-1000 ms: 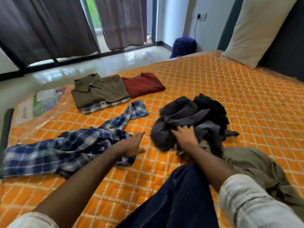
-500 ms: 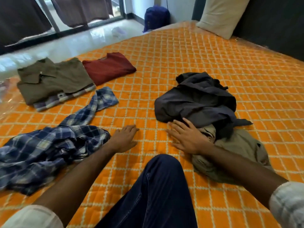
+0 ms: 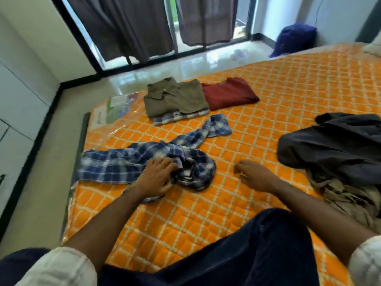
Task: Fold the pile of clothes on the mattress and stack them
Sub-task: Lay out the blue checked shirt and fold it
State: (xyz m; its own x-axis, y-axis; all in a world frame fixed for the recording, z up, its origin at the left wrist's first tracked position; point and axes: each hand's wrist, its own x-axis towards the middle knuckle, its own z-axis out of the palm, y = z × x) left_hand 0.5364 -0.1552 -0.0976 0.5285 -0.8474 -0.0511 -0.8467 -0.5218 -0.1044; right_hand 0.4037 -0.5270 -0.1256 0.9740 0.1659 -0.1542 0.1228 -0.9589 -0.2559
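A crumpled blue plaid shirt [image 3: 132, 162] lies across the orange quilted mattress [image 3: 288, 83]. My left hand [image 3: 155, 176] rests on its bunched middle, fingers curled into the cloth. My right hand [image 3: 254, 175] hovers low over bare mattress to the right of the shirt, fingers loosely bent, holding nothing. At the far side sit a folded olive shirt [image 3: 177, 96] on a folded checked garment [image 3: 179, 117], and a folded maroon top [image 3: 228, 92] beside them. An unfolded heap at the right has a dark grey garment [image 3: 334, 147] over a khaki one [image 3: 350, 199].
My knee in dark jeans [image 3: 257, 244] rests on the mattress at the front. The mattress's left edge drops to a tiled floor [image 3: 41, 172]. Curtains [image 3: 127, 23] hang at a glass door behind. A blue bag [image 3: 294, 39] stands on the floor.
My left hand moved left onto the plaid shirt and took hold of it. My right hand left the dark heap and came toward the middle. The view swung left.
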